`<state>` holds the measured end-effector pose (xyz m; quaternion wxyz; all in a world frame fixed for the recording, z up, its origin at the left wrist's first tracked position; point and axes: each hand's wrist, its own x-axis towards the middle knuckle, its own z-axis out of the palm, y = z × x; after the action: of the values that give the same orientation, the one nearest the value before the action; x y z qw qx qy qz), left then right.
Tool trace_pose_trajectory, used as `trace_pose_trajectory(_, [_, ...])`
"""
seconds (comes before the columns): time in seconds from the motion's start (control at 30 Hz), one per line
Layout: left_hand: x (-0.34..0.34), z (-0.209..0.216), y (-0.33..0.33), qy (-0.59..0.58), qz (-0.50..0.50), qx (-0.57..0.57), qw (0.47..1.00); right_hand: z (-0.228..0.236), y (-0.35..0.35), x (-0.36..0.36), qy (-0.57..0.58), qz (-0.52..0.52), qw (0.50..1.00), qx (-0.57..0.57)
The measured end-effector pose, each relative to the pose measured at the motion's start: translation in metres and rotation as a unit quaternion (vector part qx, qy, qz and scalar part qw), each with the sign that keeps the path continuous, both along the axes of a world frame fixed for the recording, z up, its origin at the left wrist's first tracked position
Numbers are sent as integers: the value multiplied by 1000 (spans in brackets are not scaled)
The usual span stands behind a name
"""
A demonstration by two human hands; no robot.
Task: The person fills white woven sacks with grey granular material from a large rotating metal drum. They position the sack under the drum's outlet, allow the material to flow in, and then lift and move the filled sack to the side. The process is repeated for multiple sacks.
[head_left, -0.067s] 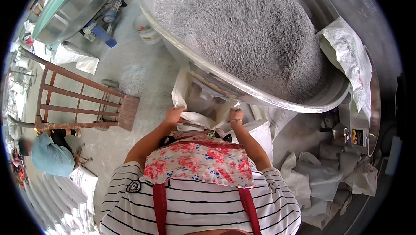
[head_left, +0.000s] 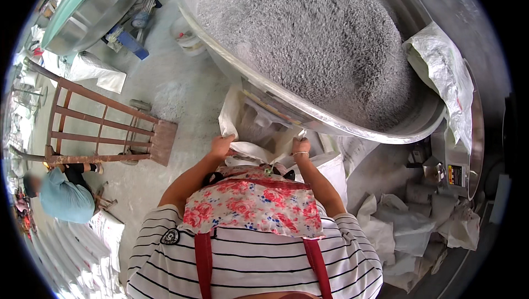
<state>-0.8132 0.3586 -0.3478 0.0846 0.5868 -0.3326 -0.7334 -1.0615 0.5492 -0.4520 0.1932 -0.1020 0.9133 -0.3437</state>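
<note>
In front of my body a white sack point(head_left: 250, 152) stands with its mouth spread, below the rim of a large metal tub point(head_left: 308, 112). My left hand point(head_left: 222, 146) is closed on the left side of the sack's edge. On the opposite side my right hand point(head_left: 300, 146) grips the same edge, a thin band round its wrist. Grey, crumbly granules point(head_left: 308, 40) fill much of the tub, with a paler powdery patch near its far left. The tub's rim overhangs part of the sack, so its inside shows only partly.
A rusty hand truck point(head_left: 104, 125) lies at the left, near a seated person point(head_left: 67, 197) in a blue top. A white bucket point(head_left: 190, 42) stands left of the tub. An empty-looking sack point(head_left: 441, 73) hangs over the tub's right rim; crumpled sacks point(head_left: 410, 227) are heaped below right.
</note>
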Motion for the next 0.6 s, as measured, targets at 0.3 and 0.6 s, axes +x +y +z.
trace_pose_trajectory(0.3, [-3, -2, -2, 20, -2, -4, 1000, -35, 14, -18, -63, -23, 998, 2])
trace_pose_trajectory(0.6, [2, 9, 0, -1, 17, -3, 1000, 72, -7, 9, -188, -70, 979, -32])
